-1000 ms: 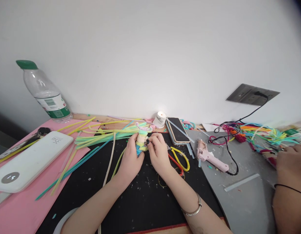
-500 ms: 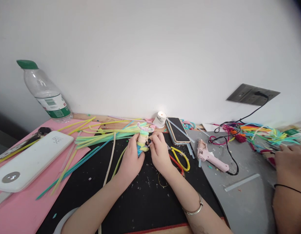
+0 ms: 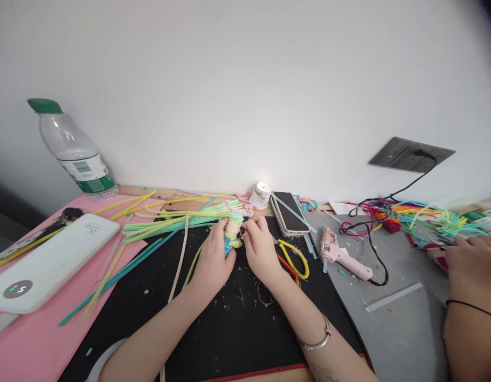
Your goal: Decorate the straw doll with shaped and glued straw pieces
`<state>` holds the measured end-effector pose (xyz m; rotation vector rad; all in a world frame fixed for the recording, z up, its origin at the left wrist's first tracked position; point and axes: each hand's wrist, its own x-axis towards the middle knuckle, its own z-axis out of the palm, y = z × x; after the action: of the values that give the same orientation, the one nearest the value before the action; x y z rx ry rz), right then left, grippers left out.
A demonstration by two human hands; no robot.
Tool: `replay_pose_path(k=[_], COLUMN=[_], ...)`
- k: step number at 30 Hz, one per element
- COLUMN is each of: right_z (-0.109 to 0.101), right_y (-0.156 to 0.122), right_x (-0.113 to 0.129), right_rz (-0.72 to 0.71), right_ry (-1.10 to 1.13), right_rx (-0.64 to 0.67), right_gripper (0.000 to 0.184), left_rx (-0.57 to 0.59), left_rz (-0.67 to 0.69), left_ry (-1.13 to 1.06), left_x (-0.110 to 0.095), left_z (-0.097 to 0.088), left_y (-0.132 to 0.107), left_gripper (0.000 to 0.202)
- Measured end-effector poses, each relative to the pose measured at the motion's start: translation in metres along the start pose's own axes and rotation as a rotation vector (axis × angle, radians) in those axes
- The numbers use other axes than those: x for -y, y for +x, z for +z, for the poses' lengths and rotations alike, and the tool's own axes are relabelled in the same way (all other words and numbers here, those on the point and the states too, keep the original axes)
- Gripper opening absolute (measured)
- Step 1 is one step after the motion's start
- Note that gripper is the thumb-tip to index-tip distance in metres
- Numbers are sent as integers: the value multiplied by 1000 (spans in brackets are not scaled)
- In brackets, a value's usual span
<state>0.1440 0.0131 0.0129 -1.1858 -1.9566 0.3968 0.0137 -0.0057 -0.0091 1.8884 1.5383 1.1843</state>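
Between my two hands is a small pipe-cleaner figure [image 3: 232, 229], banded in mint, peach, yellow and blue, with pink loops at its top. My left hand [image 3: 214, 246] wraps around its left side, thumb below. At its right side, my right hand [image 3: 261, 245] has thumb and fingertips pinched together against the figure; whether a small piece sits in that pinch is hidden. Just beyond my right wrist lie scissors with yellow and red handles [image 3: 296, 259]. A bundle of mint and yellow pipe cleaners [image 3: 169, 227] lies to the left of the figure.
A pink hot glue gun [image 3: 346, 259] with a black cord rests on the grey mat at right, near a glue stick [image 3: 394, 297]. Another person's hand [image 3: 472, 260] is at far right. A phone [image 3: 291, 212], paper cup [image 3: 260, 195], bottle [image 3: 76, 154] and white power bank [image 3: 56, 262] surround the work area.
The figure and both my hands stay almost still. At far right, the other person's hand has shifted slightly left.
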Motion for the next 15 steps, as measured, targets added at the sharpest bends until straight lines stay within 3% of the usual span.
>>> replay_pose_path(k=[4,7,10,15], right_z=[-2,-3,-1,4], right_y=[0,-1,-3,-5], right_x=[0,-2,-7,-14], right_rz=[24,76,163,238], right_ry=[30,64,142,257], right_rx=[-34,-110,-172,-186], right_gripper=[13,14,13,11], left_rx=[-22,-32,41,148], left_rz=[-68,-143,-234,-301], left_ry=[-139,-387,-624,-779], left_x=[4,8,7,3], left_z=[1,0,-5,-16], left_y=[3,8,13,18], left_gripper=[54,53,54,62])
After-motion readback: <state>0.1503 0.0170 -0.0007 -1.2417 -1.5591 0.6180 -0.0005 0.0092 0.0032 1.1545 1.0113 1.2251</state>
